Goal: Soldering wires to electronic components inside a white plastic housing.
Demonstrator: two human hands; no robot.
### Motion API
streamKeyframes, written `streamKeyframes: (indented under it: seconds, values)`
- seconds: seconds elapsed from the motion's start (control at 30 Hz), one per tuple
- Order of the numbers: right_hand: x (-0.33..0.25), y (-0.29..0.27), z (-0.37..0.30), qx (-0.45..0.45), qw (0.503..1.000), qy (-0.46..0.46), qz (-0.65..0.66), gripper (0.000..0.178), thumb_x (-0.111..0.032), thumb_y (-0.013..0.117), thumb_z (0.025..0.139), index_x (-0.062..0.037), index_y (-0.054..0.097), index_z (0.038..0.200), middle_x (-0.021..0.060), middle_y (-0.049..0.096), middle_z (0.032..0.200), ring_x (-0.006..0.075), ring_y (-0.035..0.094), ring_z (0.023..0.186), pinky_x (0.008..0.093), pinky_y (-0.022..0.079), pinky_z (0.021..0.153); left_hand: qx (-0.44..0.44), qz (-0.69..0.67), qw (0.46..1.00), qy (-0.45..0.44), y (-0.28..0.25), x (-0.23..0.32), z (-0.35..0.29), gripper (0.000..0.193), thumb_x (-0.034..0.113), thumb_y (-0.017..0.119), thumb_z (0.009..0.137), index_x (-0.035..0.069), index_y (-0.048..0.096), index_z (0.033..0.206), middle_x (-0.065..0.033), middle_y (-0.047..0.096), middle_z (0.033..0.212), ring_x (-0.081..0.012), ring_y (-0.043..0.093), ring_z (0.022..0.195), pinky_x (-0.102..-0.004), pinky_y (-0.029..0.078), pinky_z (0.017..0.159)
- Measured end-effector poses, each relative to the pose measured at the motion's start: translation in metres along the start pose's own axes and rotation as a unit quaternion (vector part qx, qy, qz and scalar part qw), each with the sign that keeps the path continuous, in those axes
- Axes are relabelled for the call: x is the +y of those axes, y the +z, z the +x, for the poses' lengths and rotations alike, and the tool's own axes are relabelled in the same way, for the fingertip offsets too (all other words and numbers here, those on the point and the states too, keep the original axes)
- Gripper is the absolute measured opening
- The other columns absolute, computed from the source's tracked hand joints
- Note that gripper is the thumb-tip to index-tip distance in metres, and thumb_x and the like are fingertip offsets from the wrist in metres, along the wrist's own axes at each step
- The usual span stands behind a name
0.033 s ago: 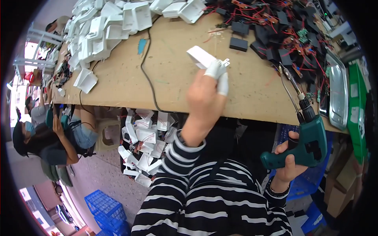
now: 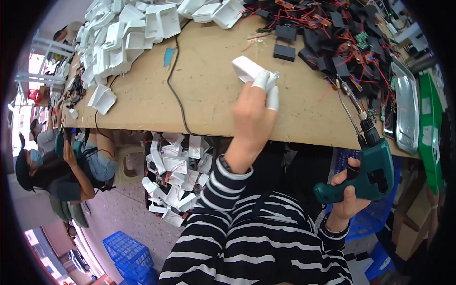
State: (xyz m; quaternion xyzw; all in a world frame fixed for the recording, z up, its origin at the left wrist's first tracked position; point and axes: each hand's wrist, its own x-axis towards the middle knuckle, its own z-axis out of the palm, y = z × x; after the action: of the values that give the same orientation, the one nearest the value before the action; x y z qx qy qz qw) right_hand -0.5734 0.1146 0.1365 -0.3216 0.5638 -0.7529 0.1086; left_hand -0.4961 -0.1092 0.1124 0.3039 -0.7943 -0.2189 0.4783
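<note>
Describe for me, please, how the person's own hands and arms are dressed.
Both arms wear long black sleeves with white horizontal stripes. The left hand has white finger covers on at least two digits and a dark band at the wrist. The right hand shows no covers on its visible fingers; a dark bracelet circles its wrist.

Blue crates [image 2: 127, 247] on floor [image 2: 111, 211], lower left; cardboard box [image 2: 411, 228], right; masked co-worker [image 2: 66, 187], left.
</note>
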Motion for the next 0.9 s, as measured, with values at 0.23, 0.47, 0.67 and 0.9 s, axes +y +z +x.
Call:
streamKeyframes:
  seconds: [0.23, 0.47, 0.67, 0.9]
  values:
    - [-0.004, -0.018, -0.007, 0.022, 1.0, -0.015, -0.006, 0.06, -0.018, 0.062, 0.082, 0.007, 0.03, 0.127, 0.025, 0.051, 0.11, 0.0173, 0.058, 0.067, 0.026, 0.051, 0.051, -0.111, -0.096, 0.981, -0.127, 0.03, 0.021, -0.013, 0.045, -0.001, 0.062, 0.078, -0.008, 0.046, 0.12, -0.016, 0.064, 0.09, -0.0232, 0.065, 0.082, -0.0305, 0.054, 0.069]
    - [-0.003, -0.019, -0.007, 0.019, 1.0, 0.01, 0.02, 0.061, -0.018, 0.063, 0.082, 0.0072, 0.031, 0.127, 0.0248, 0.052, 0.109, 0.0176, 0.059, 0.068, 0.0263, 0.051, 0.052, -0.102, -0.096, 0.989, -0.055, 0.021, 0.019, -0.015, 0.059, -0.001, 0.06, 0.077, -0.003, 0.035, 0.13, -0.0182, 0.061, 0.096, -0.0256, 0.063, 0.069, -0.0318, 0.051, 0.061]
    - [-0.001, -0.026, -0.007, 0.037, 0.999, 0.008, 0.02, 0.061, -0.016, 0.065, 0.081, 0.0078, 0.032, 0.126, 0.0247, 0.052, 0.111, 0.0188, 0.059, 0.067, 0.0271, 0.052, 0.053, -0.126, 0.09, 0.984, 0.085, -0.003, 0.019, 0.053, 0.035, -0.006, 0.055, 0.067, -0.004, 0.052, 0.102, -0.0189, 0.055, 0.09, -0.0354, 0.055, 0.077, -0.0404, 0.046, 0.066]
    - [0.002, -0.022, -0.004, 0.004, 0.984, 0.1, 0.15, 0.05, 0.004, 0.063, 0.078, 0.0023, 0.04, 0.122, 0.0145, 0.057, 0.112, 0.0153, 0.061, 0.085, 0.029, 0.051, 0.074, -0.278, 0.159, 0.938, 0.132, 0.047, -0.111, 0.17, 0.023, 0.015, 0.058, 0.081, 0.001, 0.06, 0.098, -0.0178, 0.064, 0.09, -0.0289, 0.061, 0.084, -0.0368, 0.046, 0.073]
